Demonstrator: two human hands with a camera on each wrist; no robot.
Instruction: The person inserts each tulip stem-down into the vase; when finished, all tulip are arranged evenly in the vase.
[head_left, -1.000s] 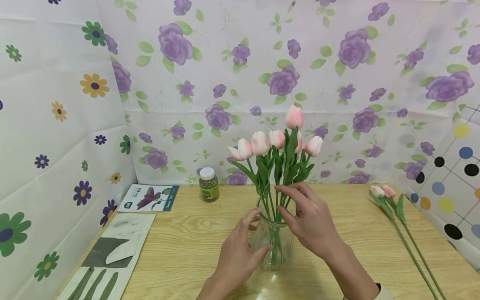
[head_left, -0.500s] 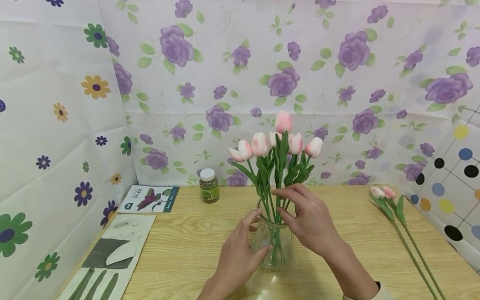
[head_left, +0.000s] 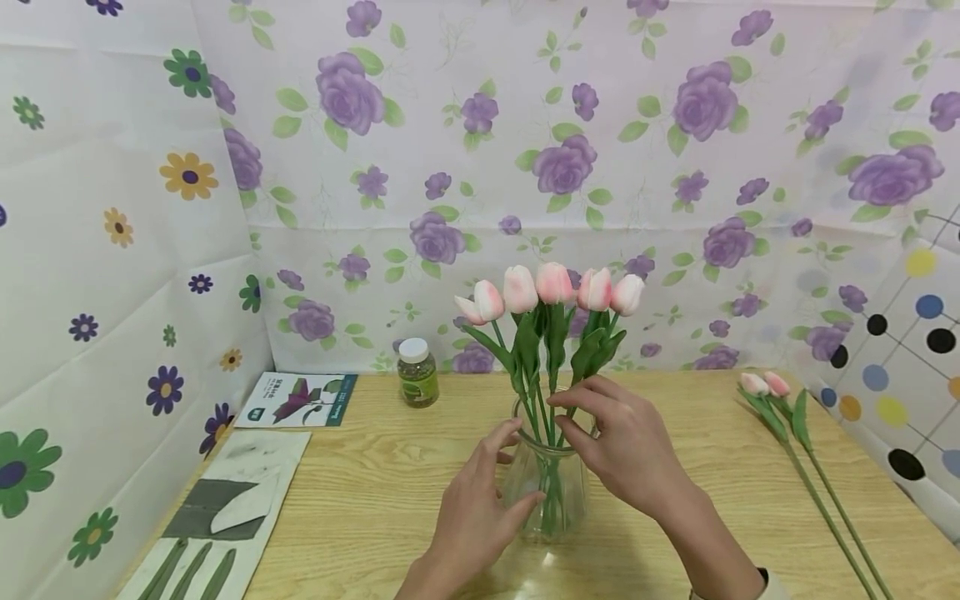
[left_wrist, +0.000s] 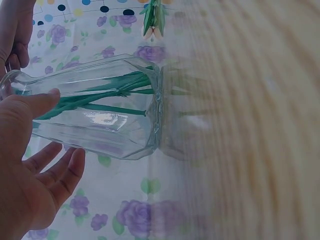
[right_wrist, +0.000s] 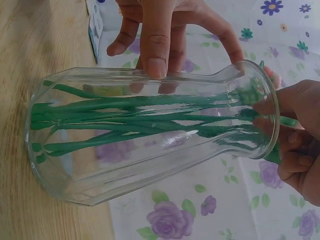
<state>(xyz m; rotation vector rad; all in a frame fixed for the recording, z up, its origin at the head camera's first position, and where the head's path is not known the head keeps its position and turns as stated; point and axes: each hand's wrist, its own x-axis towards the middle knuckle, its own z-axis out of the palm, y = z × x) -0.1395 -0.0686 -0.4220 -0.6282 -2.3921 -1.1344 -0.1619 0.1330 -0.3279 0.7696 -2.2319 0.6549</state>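
Observation:
Several pink-and-white tulips stand in a clear glass vase [head_left: 572, 493], their heads fanned out above its neck. With thumb and index finger my right hand [head_left: 622, 442] pinches a tulip [head_left: 555, 283] by its stem at the vase mouth; its bloom is the middle one. My left hand [head_left: 480, 497] holds the vase from the left, thumb in front and fingers curled along the side. The green stems [right_wrist: 125, 117] show through the glass in the right wrist view, reaching the bottom. In the left wrist view the vase [left_wrist: 100, 135] stands on the table.
Two loose tulips [head_left: 806, 475] lie on the table at right. A white-capped jar [head_left: 418, 379] stands at the back left. A picture booklet [head_left: 296, 397] and a sheet with grey and green pieces [head_left: 221, 504] lie at the left. Floral cloth [head_left: 450, 125] hangs behind.
The middle tulip has come down from well above the others to their height and shifted left, its stem sliding into the vase. My right hand has lowered slightly; the left stays put.

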